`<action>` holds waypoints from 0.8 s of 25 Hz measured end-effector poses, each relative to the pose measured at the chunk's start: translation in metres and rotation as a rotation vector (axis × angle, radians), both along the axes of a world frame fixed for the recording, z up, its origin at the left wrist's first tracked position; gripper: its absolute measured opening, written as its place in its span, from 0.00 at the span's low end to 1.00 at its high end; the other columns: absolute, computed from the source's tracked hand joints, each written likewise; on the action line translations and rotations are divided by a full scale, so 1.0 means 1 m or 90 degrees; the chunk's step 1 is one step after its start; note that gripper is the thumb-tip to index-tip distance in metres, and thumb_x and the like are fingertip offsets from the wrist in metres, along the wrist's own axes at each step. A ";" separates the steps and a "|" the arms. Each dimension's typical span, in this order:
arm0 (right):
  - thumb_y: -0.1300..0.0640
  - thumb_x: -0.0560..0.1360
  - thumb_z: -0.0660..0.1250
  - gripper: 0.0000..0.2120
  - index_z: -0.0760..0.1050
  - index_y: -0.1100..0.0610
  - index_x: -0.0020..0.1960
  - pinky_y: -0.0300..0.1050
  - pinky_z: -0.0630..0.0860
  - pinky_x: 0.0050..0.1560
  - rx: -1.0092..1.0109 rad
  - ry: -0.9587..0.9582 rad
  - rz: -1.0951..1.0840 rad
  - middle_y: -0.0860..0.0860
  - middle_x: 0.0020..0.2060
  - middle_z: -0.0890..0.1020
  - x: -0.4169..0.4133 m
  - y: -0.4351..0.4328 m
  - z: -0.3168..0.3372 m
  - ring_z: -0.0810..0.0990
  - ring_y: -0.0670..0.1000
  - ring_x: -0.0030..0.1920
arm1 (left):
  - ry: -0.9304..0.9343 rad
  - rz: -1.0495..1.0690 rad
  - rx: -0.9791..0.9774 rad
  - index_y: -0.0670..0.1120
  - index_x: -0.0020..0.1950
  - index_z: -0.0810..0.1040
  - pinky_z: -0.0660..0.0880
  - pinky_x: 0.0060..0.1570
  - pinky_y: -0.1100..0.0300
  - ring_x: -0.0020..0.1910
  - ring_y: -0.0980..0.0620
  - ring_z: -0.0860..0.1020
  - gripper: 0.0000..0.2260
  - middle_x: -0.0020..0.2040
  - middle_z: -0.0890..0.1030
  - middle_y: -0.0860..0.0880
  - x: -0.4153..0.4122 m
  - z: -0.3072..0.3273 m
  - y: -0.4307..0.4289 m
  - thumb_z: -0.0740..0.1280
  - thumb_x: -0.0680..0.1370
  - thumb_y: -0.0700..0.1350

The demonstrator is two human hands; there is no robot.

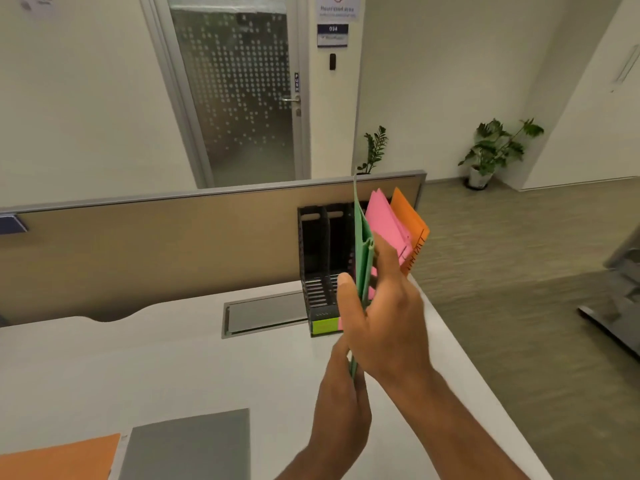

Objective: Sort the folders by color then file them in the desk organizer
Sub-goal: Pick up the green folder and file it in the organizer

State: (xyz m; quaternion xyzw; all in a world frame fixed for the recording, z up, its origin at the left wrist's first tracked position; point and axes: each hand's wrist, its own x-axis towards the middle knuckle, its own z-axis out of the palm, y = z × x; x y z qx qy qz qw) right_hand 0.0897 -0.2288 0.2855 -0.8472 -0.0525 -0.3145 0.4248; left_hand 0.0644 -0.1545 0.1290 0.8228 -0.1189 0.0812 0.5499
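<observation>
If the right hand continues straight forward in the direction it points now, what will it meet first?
Most likely the black slotted desk organizer. The right hand, its grip on the green, pink and orange paper folders, points up and away toward the organizer against the beige partition. Depth is unclear, so the folders' edges may touch first.

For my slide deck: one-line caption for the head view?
Both hands hold green, pink and orange folders upright before the black desk organizer.

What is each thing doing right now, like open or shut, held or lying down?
Green folder: upright, held by both hands.
Pink folder: held behind the green one.
Orange folder: held at the back.
Left hand: gripping the bottom edge.
Right hand: gripping the bundle.
Organizer: standing, visible slots empty.
Gray folder: lying flat.
Door: shut.
</observation>
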 end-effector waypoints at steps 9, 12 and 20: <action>0.53 0.82 0.61 0.19 0.72 0.55 0.72 0.37 0.73 0.30 -0.051 -0.146 -0.063 0.48 0.36 0.80 -0.042 -0.143 0.032 0.78 0.46 0.30 | -0.024 -0.041 0.051 0.74 0.75 0.55 0.63 0.64 0.82 0.72 0.65 0.73 0.29 0.78 0.70 0.62 -0.031 0.010 -0.134 0.60 0.82 0.48; 0.55 0.83 0.60 0.17 0.71 0.57 0.70 0.29 0.71 0.30 -0.058 -0.166 -0.059 0.46 0.36 0.78 -0.032 -0.176 0.027 0.77 0.43 0.31 | -0.036 -0.025 0.090 0.71 0.75 0.52 0.56 0.67 0.85 0.73 0.69 0.65 0.27 0.79 0.59 0.67 -0.019 0.007 -0.164 0.61 0.85 0.48; 0.57 0.84 0.59 0.19 0.66 0.59 0.74 0.27 0.68 0.28 -0.019 -0.184 -0.035 0.45 0.37 0.77 0.035 -0.221 0.008 0.77 0.39 0.32 | -0.076 -0.002 0.155 0.54 0.83 0.57 0.70 0.77 0.56 0.81 0.55 0.65 0.26 0.84 0.60 0.55 0.031 0.008 -0.198 0.60 0.86 0.43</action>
